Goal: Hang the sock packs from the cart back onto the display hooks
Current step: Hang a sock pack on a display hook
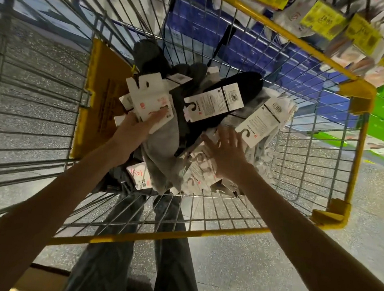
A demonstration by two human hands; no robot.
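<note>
Wire cart [36, 105] walls hemmed the soft sock packs [217, 100]; left hand [129, 130] pinched a stiff white-carded grey pack [151, 98], right hand [229, 155] lay spread on the heap

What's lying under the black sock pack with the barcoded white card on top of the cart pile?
Under the black sock pack show grey socks and white-carded packs. How deep the pile goes and the yellow-rimmed wire cart floor beneath are covered.

The cart [36, 105] is metal wire, its yellow rim [200, 234] glossy; sock packs [219, 100] are cloth and card.
</note>
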